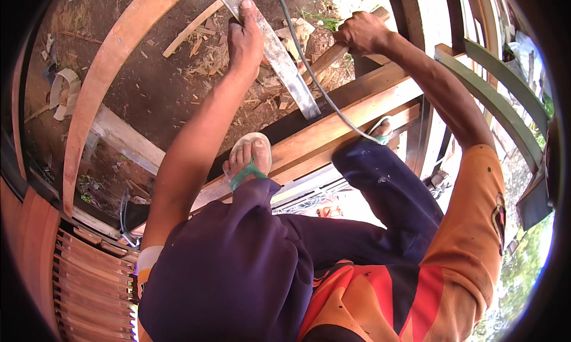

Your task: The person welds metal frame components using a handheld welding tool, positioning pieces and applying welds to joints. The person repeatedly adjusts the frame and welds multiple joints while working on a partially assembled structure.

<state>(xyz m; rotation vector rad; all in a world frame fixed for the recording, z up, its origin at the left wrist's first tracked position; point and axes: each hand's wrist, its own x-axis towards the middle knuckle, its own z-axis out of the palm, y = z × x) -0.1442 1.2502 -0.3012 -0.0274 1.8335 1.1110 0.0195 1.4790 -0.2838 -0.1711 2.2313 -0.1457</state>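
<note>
My left hand [245, 44] is closed around a long, flat grey metal bar [284, 65], thumb on its upper face. The bar slants down to the right, and its lower end lies over the edge of a wooden beam [351, 119]. To the right, my right hand [364, 33] grips a wooden stick [328, 61]. The stick slopes down to the left behind a grey cable [306, 62] and toward the bar; its far end is hidden.
My feet in green-strapped sandals [250, 168] are at the beam. A curved plank [110, 50] arches at left, above dirt ground scattered with wood chips [253, 113]. Stacked wooden slats [92, 282] stand at lower left. Green-grey bars [493, 98] rise at right.
</note>
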